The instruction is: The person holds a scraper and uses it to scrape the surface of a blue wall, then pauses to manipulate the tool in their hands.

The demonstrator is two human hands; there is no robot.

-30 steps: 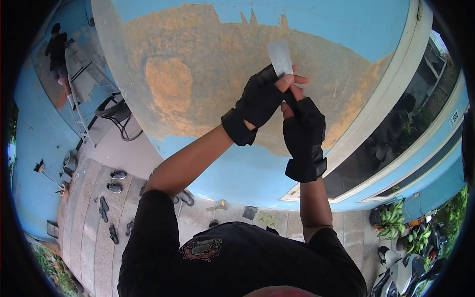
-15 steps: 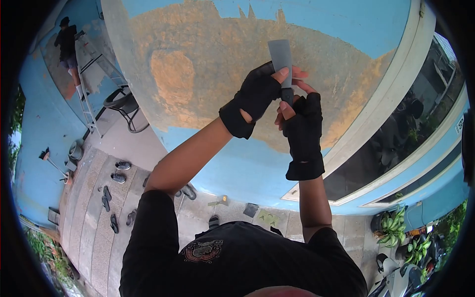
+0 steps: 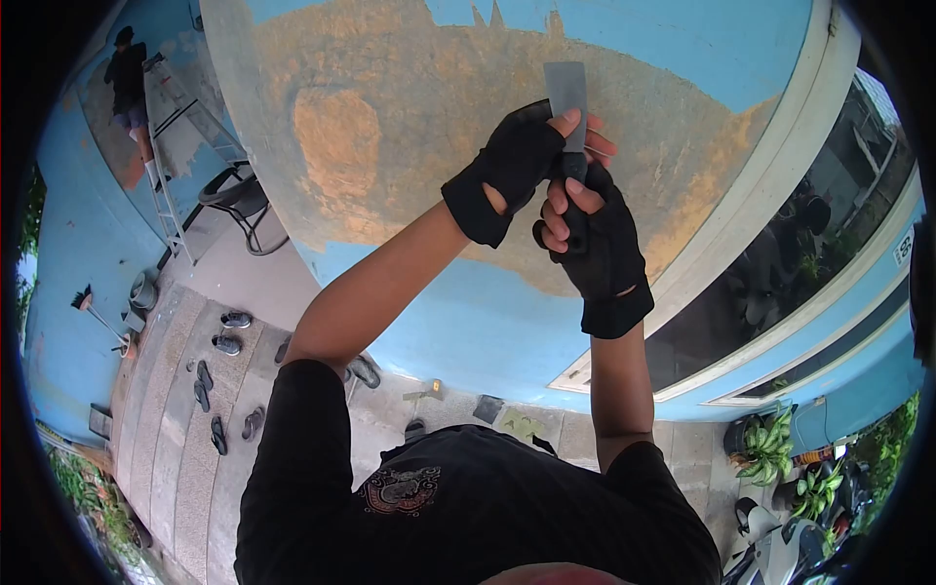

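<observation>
A scraper with a flat grey metal blade and a dark handle points up in front of the wall. My left hand, in a black fingerless glove, pinches the blade, thumb on its face and fingers behind it. Wrapped round the handle is my right hand, in a matching glove. Behind both hands the wall shows bare grey and orange-brown plaster, with blue paint around it.
Another person stands on a ladder at the far left, near a black chair. Sandals and shoes lie on the paved floor. A window and potted plants are at the right.
The scraper and both hands have moved slightly up and right. My right fingers, which were partly extended near the blade's base, now curl around the handle.
</observation>
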